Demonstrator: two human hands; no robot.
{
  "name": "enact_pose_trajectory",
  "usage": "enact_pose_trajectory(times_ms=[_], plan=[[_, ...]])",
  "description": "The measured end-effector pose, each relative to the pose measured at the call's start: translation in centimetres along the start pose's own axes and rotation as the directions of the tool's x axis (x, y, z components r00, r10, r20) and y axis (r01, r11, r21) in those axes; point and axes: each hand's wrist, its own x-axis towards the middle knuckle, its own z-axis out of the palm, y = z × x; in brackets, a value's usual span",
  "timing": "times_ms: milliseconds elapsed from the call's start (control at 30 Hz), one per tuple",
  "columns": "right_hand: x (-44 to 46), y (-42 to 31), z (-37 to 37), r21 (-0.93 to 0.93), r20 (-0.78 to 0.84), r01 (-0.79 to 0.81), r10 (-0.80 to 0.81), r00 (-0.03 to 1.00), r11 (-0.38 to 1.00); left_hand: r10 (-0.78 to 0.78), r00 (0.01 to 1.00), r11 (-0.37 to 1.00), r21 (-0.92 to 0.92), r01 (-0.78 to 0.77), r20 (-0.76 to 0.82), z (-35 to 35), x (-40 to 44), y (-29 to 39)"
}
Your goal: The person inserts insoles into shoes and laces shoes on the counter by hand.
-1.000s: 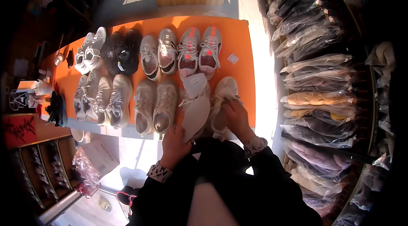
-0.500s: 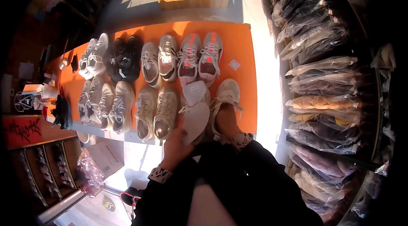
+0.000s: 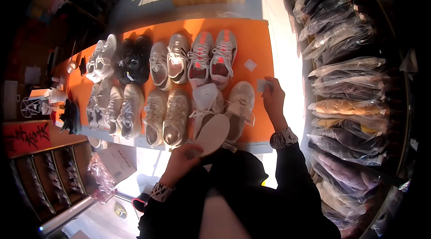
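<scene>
My left hand (image 3: 180, 163) grips the near end of a white insole (image 3: 213, 134), which lies partly over a white shoe at the table's front edge. Between the fingers of my right hand (image 3: 274, 97) is a small pale packet (image 3: 264, 85), held above the orange table (image 3: 262, 124). Left of that hand is the right shoe (image 3: 241, 104) of the front pair, its laces loose. A white tongue-shaped piece (image 3: 206, 96) rests on the toe of the left shoe.
Several pairs of shoes (image 3: 175, 113) stand in two rows on the table. A small white packet (image 3: 250, 64) lies near its right side. Plastic-wrapped garments (image 3: 350, 108) hang at the right. Shelves (image 3: 49, 180) and a cardboard box (image 3: 117, 163) are at lower left.
My right hand has come out of the right shoe and moved right and up, now with a small packet in its fingers. The insole in my left hand has shifted slightly right.
</scene>
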Motion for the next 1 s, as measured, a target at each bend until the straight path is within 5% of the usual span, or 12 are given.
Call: enact_pose_trajectory(times_ms=[67, 200, 267, 333, 500, 667, 733, 800, 900, 1000], plan=[[1.7, 2.1, 1.7, -0.044, 0.102, 0.121, -0.116, 0.988, 0.992, 0.024, 0.993, 1.0, -0.018, -0.023, 0.115, -0.2, -0.2, 1.0], [0.7, 2.9, 3.1, -0.137, 0.025, 0.257, -0.256, 0.966, 0.957, -0.178, 0.934, 0.956, -0.17, 0.239, 0.31, 0.0, 0.0, 3.0], [-2.9, 1.3, 1.0, -0.053, 0.099, -0.018, 0.023, 0.995, 0.998, -0.241, 0.911, 0.908, -0.253, 0.333, 0.334, 0.3, 0.4, 3.7], [-6.7, 0.6, 0.1, -0.12, 0.157, -0.03, 0.049, 0.986, 0.992, -0.407, 0.821, 0.652, -0.503, 0.568, 0.4, 0.7, 0.8, 4.3], [-12.2, -2.3, 1.6, -0.187, 0.34, -0.173, 0.229, 0.912, 0.967, -0.329, 0.845, 0.571, -0.625, 0.533, 0.421, 2.5, 2.1, 3.2], [-11.6, 2.2, 3.9, -0.161, 0.25, -0.069, 0.109, 0.962, 0.985, -0.317, 0.864, 0.703, -0.515, 0.491, 0.392, 2.8, 3.0, 4.3], [-10.3, 1.8, 1.9, -0.242, 0.359, 0.16, -0.065, 0.931, 0.957, -0.287, 0.864, 0.748, -0.467, 0.472, 0.413, 2.3, 3.0, 5.8], [-9.2, 0.7, 0.8, -0.264, 0.372, 0.146, -0.039, 0.927, 0.954, -0.144, 0.938, 0.931, -0.277, 0.236, 0.315, 2.0, 3.2, 7.4], [-8.6, -1.7, -0.4, -0.339, 0.404, 0.148, 0.002, 0.915, 0.929, -0.048, 0.979, 0.992, -0.108, 0.071, 0.197, 1.8, 3.0, 9.7], [-9.3, -3.7, -0.5, -0.423, 0.399, 0.15, 0.035, 0.916, 0.893, -0.076, 0.967, 0.995, 0.086, 0.057, 0.243, 2.0, 3.7, 9.3]])
